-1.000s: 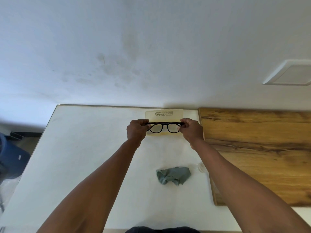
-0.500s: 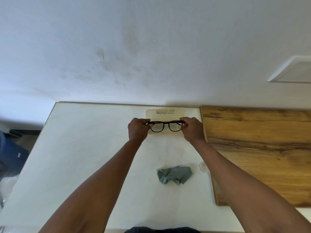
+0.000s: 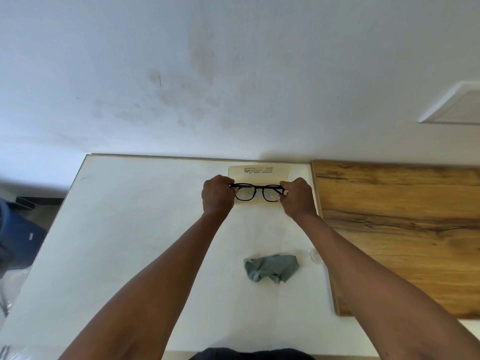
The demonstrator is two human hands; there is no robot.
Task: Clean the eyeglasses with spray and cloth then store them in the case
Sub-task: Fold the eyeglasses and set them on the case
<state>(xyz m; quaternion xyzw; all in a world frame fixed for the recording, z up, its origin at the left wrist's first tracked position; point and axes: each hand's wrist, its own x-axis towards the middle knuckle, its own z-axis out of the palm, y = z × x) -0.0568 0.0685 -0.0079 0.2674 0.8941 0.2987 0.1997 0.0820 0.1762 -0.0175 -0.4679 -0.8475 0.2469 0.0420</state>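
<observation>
Black-framed eyeglasses (image 3: 257, 192) are held over the open cream-coloured case (image 3: 259, 171), which lies at the far edge of the white table by the wall. My left hand (image 3: 217, 194) grips the left end of the frame and my right hand (image 3: 296, 197) grips the right end. The lower part of the case is hidden behind the glasses and hands. A crumpled grey-green cloth (image 3: 271, 267) lies on the table nearer to me. A small clear object (image 3: 314, 255), possibly the spray bottle, peeks out beside my right forearm.
The white table (image 3: 130, 229) meets a white wall at the back. A wooden board (image 3: 402, 224) adjoins the table on the right. A dark blue object (image 3: 18, 237) sits on the floor to the left. A white wall plate (image 3: 457, 105) is at upper right.
Both hands, with the glasses between them, have held nearly still over the case. The view has shifted slightly.
</observation>
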